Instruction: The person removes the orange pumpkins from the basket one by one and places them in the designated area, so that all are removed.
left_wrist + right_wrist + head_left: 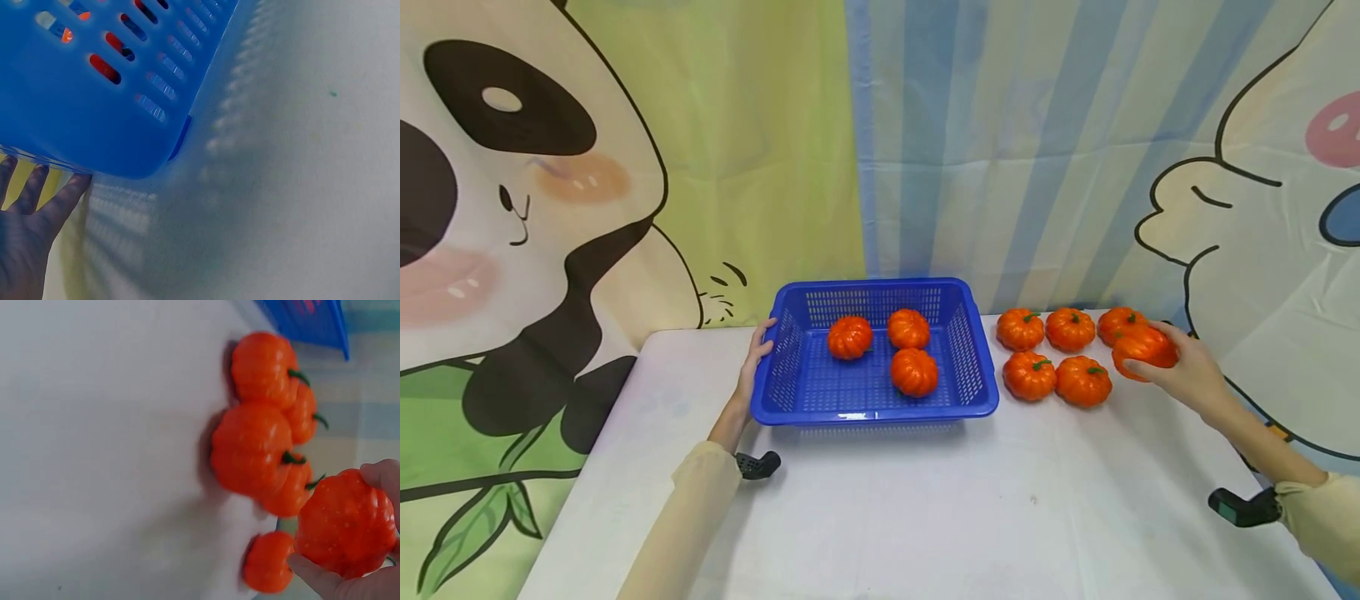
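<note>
Hands first, since that's what I'm watching from my end. My right hand (1183,371) has its fingers and thumb curled round one small orange pumpkin (1142,351), holding it at the far right of the desk (925,517), right next to the loose bunch. On the right wrist view the thumb sits under the pumpkin (345,522) and a fingertip hooks over the top, so it's a proper grip, and the pumpkin looks lifted a bit clear of the others.

My left hand (754,354) is pretty much flat and relaxed, fingers straight, resting against the left wall of the blue basket (790,392) near its back corner. The left wrist view shows the fingers (37,200) stretched out just under the basket's rim (81,125), not wrapped round anything.

Five more pumpkins sit on the desk just right of the basket: three in the back row (1070,328) and two in front (1056,378), touching or nearly touching each other. Three pumpkins are inside the basket (891,350), two toward the back and one nearer me. Cartoon panda backdrop (512,208) hangs behind everything.
</note>
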`<control>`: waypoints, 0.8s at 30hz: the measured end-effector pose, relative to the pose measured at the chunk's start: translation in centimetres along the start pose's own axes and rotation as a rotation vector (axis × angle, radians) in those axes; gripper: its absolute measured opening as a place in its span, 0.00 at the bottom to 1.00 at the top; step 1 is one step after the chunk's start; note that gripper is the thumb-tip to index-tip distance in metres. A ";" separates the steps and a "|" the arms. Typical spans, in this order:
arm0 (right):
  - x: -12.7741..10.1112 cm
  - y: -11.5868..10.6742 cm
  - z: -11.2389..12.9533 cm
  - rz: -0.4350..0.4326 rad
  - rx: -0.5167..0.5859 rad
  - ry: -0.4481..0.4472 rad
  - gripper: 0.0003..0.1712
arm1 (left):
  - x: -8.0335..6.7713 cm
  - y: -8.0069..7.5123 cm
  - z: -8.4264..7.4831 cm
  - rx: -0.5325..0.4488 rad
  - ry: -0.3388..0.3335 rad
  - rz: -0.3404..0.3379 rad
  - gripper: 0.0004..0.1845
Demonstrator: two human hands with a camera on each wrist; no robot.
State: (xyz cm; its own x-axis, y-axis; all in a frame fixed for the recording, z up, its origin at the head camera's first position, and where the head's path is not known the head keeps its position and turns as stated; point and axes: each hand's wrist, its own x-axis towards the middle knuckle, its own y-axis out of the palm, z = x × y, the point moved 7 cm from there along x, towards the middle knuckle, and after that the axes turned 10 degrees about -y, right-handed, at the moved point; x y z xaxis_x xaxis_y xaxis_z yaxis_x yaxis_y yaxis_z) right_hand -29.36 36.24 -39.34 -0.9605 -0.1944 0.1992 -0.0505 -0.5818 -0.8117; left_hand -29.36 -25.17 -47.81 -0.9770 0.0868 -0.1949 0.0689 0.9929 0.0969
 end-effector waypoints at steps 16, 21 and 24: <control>0.0 -0.3 -4.9 -0.034 0.022 0.114 0.47 | -0.4 0.3 -0.3 -0.008 -0.004 -0.001 0.29; 0.0 -0.2 -5.3 -0.055 0.027 0.141 0.47 | -0.4 0.4 -0.2 -0.013 -0.007 0.003 0.29; 0.0 -0.1 -5.5 -0.058 0.037 0.164 0.46 | -0.4 0.3 -0.2 -0.015 -0.009 0.005 0.29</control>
State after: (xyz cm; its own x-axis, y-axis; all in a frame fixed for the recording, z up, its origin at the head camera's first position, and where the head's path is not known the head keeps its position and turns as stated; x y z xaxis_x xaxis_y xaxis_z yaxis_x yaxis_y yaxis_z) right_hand -30.85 40.64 -42.23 -0.9881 -0.0304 0.1506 -0.1000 -0.6176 -0.7801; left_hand -29.01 -24.89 -47.51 -0.9749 0.0920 -0.2028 0.0702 0.9912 0.1125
